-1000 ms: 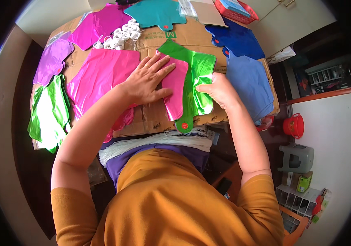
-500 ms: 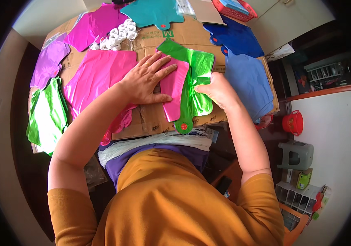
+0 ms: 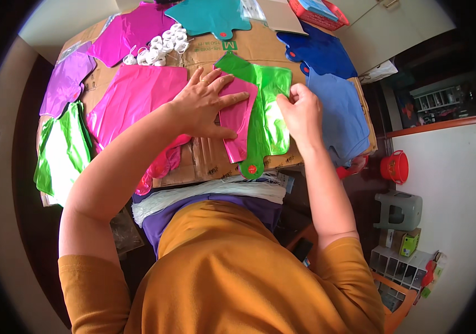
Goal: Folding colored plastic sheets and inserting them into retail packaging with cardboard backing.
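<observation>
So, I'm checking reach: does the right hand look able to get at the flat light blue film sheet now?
Probably yes: the right hand is just beside the flat light blue film sheet, with nothing visible between, though whether it grips the shiny green foil sheet nearest it is unclear.

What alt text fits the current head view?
A person's spread left hand rests on a pink foil sheet overlapping a green foil sheet; the curled right hand is at the green one's right edge. Other coloured foils lie around on cardboard.

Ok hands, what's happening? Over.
Left hand spread on pink sheet. Right hand at edge of green sheet, grip unclear. White rolls beyond, touching neither.
</observation>
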`<act>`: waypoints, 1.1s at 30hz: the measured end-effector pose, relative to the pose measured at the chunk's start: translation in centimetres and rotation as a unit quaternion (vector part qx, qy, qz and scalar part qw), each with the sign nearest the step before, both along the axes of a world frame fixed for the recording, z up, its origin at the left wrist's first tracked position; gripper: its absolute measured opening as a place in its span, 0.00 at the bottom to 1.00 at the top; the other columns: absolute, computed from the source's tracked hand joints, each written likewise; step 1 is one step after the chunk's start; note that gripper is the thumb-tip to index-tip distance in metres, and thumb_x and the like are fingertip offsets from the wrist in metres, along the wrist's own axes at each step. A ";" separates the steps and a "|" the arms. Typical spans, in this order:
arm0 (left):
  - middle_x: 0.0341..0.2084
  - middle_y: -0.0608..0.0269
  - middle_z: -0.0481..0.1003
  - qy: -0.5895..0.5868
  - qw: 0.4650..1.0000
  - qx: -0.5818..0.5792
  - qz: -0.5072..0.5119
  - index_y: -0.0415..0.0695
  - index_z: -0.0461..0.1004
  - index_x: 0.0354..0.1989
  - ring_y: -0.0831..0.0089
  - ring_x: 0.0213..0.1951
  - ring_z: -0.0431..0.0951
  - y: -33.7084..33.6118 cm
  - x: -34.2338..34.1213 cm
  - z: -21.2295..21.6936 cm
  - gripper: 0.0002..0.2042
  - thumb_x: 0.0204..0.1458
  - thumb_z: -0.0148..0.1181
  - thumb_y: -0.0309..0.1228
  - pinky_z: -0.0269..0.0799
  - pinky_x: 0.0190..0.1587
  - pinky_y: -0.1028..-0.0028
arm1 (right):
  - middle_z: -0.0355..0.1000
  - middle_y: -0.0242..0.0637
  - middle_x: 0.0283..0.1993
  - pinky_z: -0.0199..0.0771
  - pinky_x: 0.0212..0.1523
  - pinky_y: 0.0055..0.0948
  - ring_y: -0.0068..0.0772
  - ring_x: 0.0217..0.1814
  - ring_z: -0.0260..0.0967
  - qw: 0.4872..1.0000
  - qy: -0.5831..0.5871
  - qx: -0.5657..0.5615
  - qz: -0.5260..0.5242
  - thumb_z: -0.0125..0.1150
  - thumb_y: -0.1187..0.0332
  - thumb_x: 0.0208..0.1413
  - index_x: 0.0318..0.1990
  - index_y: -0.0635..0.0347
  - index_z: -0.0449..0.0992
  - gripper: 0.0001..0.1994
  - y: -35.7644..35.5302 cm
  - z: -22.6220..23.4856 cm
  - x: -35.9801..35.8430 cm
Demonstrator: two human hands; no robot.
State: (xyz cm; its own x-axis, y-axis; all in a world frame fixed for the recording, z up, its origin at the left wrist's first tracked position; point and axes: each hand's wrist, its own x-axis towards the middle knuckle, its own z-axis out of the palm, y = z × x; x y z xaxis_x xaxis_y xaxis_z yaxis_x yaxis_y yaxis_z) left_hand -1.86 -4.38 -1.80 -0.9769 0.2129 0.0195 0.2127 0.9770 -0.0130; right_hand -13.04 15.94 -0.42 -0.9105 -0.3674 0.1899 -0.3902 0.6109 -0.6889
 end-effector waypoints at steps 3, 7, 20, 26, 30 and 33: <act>0.66 0.47 0.54 -0.022 1.000 0.002 0.015 0.54 0.54 0.69 0.48 0.70 0.48 0.2 -0.2 0.5 0.49 0.41 0.53 0.71 0.37 0.69 0.45 | 0.71 0.43 0.34 0.70 0.34 0.38 0.44 0.32 0.70 0.975 0.205 0.007 0.081 0.65 0.72 0.44 0.32 0.64 0.72 0.10 -1.7 -0.5 2.3; 0.66 0.47 0.55 0.044 0.992 0.113 0.014 0.40 0.48 0.68 0.51 0.70 0.48 -1.0 0.0 -2.0 0.55 0.38 0.60 0.66 0.38 0.70 0.49 | 0.67 0.59 0.53 0.62 0.61 0.46 0.58 0.59 0.64 0.944 0.248 0.086 0.203 0.60 0.74 0.45 0.47 0.71 0.70 0.19 -3.3 -2.9 4.6; 0.67 0.44 0.51 0.095 0.982 0.162 -0.003 0.39 0.36 0.71 0.51 0.70 0.50 -1.0 0.3 -2.2 0.63 0.35 0.64 0.67 0.40 0.71 0.56 | 0.51 0.60 0.69 0.40 0.71 0.55 0.55 0.74 0.44 0.927 0.208 0.151 0.273 0.51 0.63 0.59 0.64 0.72 0.57 0.29 -1.2 -4.5 4.9; 0.67 0.44 0.52 0.086 0.976 0.198 0.009 0.36 0.36 0.70 0.52 0.69 0.50 -1.2 0.3 -2.3 0.65 0.33 0.65 0.67 0.41 0.71 0.57 | 0.50 0.59 0.70 0.51 0.69 0.47 0.58 0.72 0.48 0.966 0.139 0.052 0.210 0.57 0.67 0.55 0.65 0.73 0.55 0.32 -1.8 -3.2 5.3; 0.67 0.44 0.52 0.082 0.969 0.232 0.029 0.37 0.35 0.70 0.52 0.70 0.50 -1.0 0.7 -1.9 0.66 0.32 0.66 0.67 0.40 0.71 0.57 | 0.71 0.56 0.54 0.70 0.54 0.41 0.51 0.56 0.71 0.994 -0.017 0.034 0.101 0.61 0.72 0.50 0.57 0.67 0.65 0.26 -1.4 0.1 3.7; 0.68 0.44 0.50 0.079 0.975 0.206 0.012 0.42 0.41 0.71 0.52 0.70 0.48 -0.9 0.1 -2.2 0.61 0.34 0.62 0.70 0.39 0.71 0.57 | 0.77 0.52 0.36 0.75 0.43 0.40 0.48 0.38 0.77 0.979 -0.162 -0.093 0.079 0.63 0.70 0.47 0.44 0.68 0.74 0.17 0.5 -1.4 -0.6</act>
State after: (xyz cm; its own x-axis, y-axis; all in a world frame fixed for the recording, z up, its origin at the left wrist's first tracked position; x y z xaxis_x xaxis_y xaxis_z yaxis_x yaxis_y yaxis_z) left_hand -1.76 -5.27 -3.98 -0.9594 0.1318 0.2492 0.2165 0.9107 0.3518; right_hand -13.65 16.45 -1.85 -0.8688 -0.4945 -0.0238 -0.2112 0.4136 -0.8856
